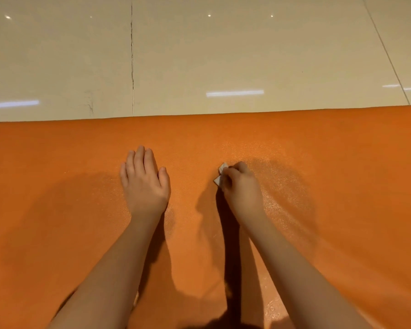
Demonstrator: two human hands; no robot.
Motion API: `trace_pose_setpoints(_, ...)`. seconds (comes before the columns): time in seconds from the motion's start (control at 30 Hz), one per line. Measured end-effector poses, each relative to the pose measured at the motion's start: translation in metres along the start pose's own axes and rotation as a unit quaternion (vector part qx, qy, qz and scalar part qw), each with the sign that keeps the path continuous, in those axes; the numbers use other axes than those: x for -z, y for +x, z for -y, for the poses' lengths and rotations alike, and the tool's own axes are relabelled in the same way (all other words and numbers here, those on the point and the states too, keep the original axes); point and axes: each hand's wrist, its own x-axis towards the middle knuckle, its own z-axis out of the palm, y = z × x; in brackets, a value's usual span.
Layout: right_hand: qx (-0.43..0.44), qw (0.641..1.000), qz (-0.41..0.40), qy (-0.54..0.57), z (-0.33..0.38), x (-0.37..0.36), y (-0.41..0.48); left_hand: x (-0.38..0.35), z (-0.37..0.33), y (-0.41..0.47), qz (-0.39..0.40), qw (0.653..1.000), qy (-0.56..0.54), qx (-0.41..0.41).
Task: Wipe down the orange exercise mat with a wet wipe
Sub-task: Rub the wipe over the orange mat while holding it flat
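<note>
On glossy, perhaps damp orange mat (pixel 342 162), right fingers (pixel 234 173) clench wipe (pixel 219 180), left fingers (pixel 140 160) flat

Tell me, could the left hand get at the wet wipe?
Probably yes: the left hand lies flat on the mat; only bare mat separates it from the wet wipe the right hand grips.

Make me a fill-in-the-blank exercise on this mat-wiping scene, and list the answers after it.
The small crumpled white wet wipe is gripped by the person's ____. The left hand lies flat, fingers straight, on the ____ textured exercise mat. The glossy beige tiled floor shows beyond the mat's ____ edge.
Missing: right hand; orange; far.
</note>
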Motion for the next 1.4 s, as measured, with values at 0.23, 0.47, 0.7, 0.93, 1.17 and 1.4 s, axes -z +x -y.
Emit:
trace_pose_setpoints(0.23,-0.025,0.998,-0.055,-0.004,0.004,-0.015,0.009,-0.005,-0.002,-0.001,-0.015,1.0,0.003,0.006)
trace_pose_setpoints(0.47,-0.046,0.995,-0.083,-0.005,-0.019,-0.007,0.058,-0.005,-0.003,-0.003,-0.029,0.999,-0.013,0.005)
trace_pose_setpoints(0.7,0.072,0.996,-0.054,0.029,0.015,-0.033,0.054,-0.006,-0.003,-0.003,-0.025,1.0,0.001,0.001)
trace_pose_setpoints(0.93,-0.009,0.993,-0.112,-0.028,0.001,-0.022,0.093,-0.007,-0.002,-0.003,-0.037,0.999,0.008,-0.002)
trace_pose_setpoints(1.17,0.113,0.992,-0.062,-0.014,0.02,-0.039,0.109,-0.008,-0.004,-0.003,-0.037,0.999,0.01,-0.001)
trace_pose_setpoints(1.4,0.171,0.985,-0.032,-0.003,0.056,-0.063,0.11,-0.007,-0.005,-0.002,-0.039,0.999,0.015,-0.001)
